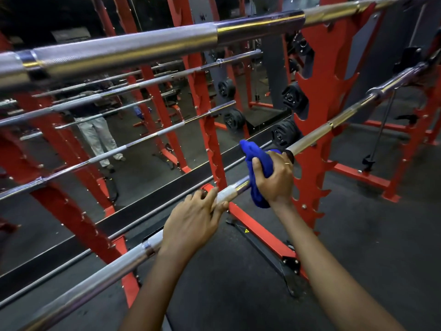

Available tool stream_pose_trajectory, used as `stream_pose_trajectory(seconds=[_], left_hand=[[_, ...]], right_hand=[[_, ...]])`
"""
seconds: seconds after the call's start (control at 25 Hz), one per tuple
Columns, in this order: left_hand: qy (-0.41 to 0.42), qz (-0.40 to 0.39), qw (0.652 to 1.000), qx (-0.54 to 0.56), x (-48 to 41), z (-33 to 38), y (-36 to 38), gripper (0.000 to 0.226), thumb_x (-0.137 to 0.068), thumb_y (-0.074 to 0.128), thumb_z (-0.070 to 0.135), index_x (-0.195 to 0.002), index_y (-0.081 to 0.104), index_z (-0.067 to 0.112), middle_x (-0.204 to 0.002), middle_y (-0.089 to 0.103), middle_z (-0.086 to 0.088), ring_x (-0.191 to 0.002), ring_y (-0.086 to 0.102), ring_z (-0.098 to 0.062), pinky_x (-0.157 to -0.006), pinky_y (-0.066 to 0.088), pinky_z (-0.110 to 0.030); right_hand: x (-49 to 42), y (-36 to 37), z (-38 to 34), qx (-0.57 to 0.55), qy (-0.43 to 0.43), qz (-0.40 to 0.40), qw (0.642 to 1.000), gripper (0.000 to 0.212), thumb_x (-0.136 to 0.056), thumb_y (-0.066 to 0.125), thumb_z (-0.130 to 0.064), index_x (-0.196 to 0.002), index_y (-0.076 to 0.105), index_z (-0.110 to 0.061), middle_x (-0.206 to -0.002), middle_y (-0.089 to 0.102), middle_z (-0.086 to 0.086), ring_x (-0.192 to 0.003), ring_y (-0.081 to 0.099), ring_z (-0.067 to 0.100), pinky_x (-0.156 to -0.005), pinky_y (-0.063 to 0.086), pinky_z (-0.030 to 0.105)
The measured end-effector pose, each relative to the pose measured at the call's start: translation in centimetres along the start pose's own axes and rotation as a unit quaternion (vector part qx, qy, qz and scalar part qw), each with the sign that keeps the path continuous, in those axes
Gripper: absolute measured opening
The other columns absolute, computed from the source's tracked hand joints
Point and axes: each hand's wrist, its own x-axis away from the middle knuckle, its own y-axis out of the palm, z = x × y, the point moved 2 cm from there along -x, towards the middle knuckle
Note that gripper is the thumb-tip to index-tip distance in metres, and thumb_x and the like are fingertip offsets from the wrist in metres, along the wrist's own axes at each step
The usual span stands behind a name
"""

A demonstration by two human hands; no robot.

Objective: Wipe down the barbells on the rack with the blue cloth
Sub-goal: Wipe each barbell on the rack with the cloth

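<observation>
Head view: right hand [276, 180] grips the blue cloth [259, 158] around the near lower barbell [95, 280], beside the red rack [312, 168] upright. Left hand [193, 220] steadies the shaft, fingers apparently curled over it. Risk: a sideways push could roll the bar off its pegs.

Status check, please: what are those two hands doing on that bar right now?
Left hand grips the lower barbell. Right hand holds the blue cloth wrapped over it. Red rack upright close beyond the cloth.
</observation>
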Motion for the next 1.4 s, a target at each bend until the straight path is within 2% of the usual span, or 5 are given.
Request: stream_pose_trajectory(seconds=[0.4, 0.56, 0.76, 1.04, 1.4], left_hand=[[0.032, 0.084, 0.994, -0.066, 1.0, 1.2, 0.3, 0.049, -0.105, 0.032, 0.05, -0.145, 0.051, 0.031, -0.089, 0.061, 0.006, -0.071, 0.063, -0.018, -0.05, 0.042, -0.034], [0.033, 0.125, 0.989, -0.074, 1.1, 1.3, 1.0, 0.047, -0.107, 0.034, 0.045, -0.148, 0.051, 0.03, -0.097, 0.065, 0.006, -0.073, 0.059, -0.018, -0.059, 0.04, -0.032], [0.003, 0.163, 0.981, -0.104, 1.4, 2.0, 1.9, 0.044, -0.107, 0.038, 0.039, -0.149, 0.05, 0.031, -0.107, 0.068, 0.005, -0.085, 0.059, -0.02, -0.07, 0.04, -0.035], [-0.057, 0.218, 0.97, -0.092, 2.0, 3.8, 3.6, 0.046, -0.103, 0.05, 0.025, -0.149, 0.05, 0.029, -0.129, 0.064, 0.002, -0.112, 0.061, -0.022, -0.096, 0.04, -0.041], [-0.11, 0.208, 0.968, -0.092, 2.4, 4.3, 5.2, 0.05, -0.105, 0.045, 0.04, -0.155, 0.04, 0.035, -0.135, 0.057, 0.001, -0.121, 0.053, -0.025, -0.105, 0.032, -0.044]], right_hand=[[0.1, 1.4, 2.7, -0.139, 0.148, 0.066, 0.977, 0.048, -0.097, 0.061, -0.044, -0.124, 0.066, -0.005, -0.127, 0.068, 0.008, -0.125, 0.059, 0.029, -0.109, 0.044, 0.046], [1.7, 1.9, 0.2, -0.298, 0.349, 0.12, 0.88, 0.056, -0.1, 0.057, -0.043, -0.146, 0.051, -0.012, -0.147, 0.056, -0.001, -0.138, 0.052, 0.013, -0.116, 0.039, 0.028], [3.8, 2.2, -2.7, -0.471, 0.538, 0.122, 0.688, 0.026, -0.104, 0.055, -0.041, -0.097, 0.064, -0.018, -0.078, 0.072, -0.008, -0.071, 0.07, 0.009, -0.073, 0.054, 0.027], [5.1, 3.8, 0.3, -0.594, 0.559, 0.014, 0.579, 0.074, -0.073, 0.067, -0.078, -0.116, 0.061, -0.017, -0.108, 0.065, 0.015, -0.1, 0.067, 0.033, -0.092, 0.058, 0.046], [5.4, 0.0, -1.1, -0.247, 0.287, 0.092, 0.921, 0.061, -0.098, 0.06, -0.051, -0.136, 0.056, -0.004, -0.133, 0.064, 0.014, -0.123, 0.062, 0.017, -0.102, 0.051, 0.03]])
